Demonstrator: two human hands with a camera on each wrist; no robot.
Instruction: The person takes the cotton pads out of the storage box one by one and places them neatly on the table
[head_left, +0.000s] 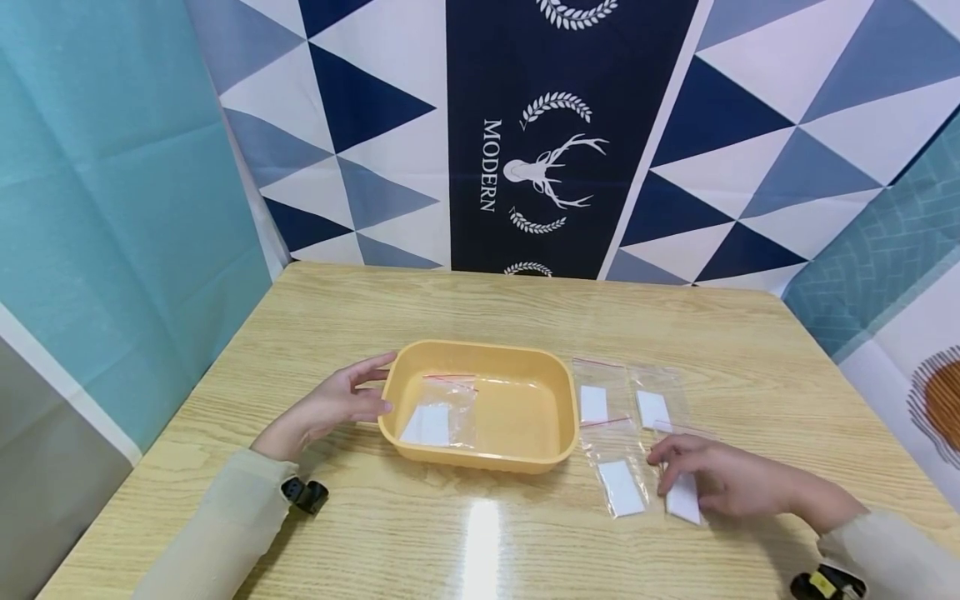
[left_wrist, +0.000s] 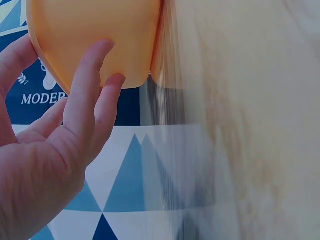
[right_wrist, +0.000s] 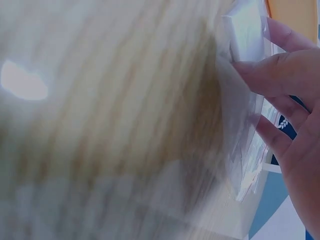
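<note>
A yellow plastic basin (head_left: 521, 417) stands on the table, with clear zip bags holding white pieces (head_left: 435, 423) lying in its left part. My left hand (head_left: 341, 400) touches the basin's left end from outside, fingers spread and fairly straight. In the left wrist view, fingertips (left_wrist: 104, 47) rest against the outer wall. On the right, my right hand (head_left: 731, 475) pinches a clear zip bag (head_left: 682, 500) with a white rectangular piece inside. The right wrist view has the thumb on the near face of this bag (right_wrist: 242, 95) and other fingers behind it.
Three more zip bags with white pieces lie right of the basin: one near the front (head_left: 621, 487), one by the rim (head_left: 593, 404) and one behind the right hand (head_left: 652, 410). The wooden table (head_left: 360, 312) meets a patterned cloth (head_left: 375, 192) at the back.
</note>
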